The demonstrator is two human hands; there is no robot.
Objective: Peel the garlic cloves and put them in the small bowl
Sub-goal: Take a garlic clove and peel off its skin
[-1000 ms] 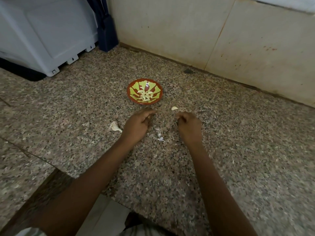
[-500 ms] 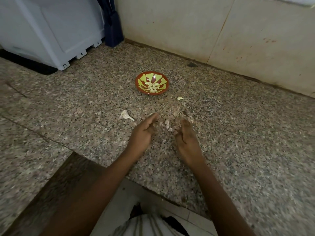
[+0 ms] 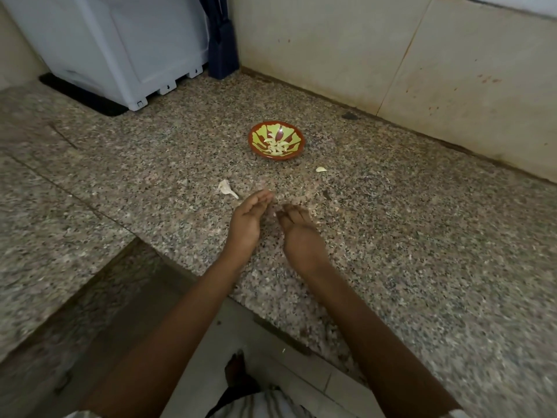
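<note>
Near the tabletop (image 3: pixel 422 236) front edge: left hand (image 3: pixel 247 220) open, right hand (image 3: pixel 301 236) grip unclear; likely best to pinch the loose clove (image 3: pixel 321 169) by its tip, keeping skins out of the bowl (image 3: pixel 275 157).

A home kitchen: speckled granite counter (image 3: pixel 391 236), tiled wall (image 3: pixel 361 49), white appliance (image 3: pixel 120 46) in the corner
</note>
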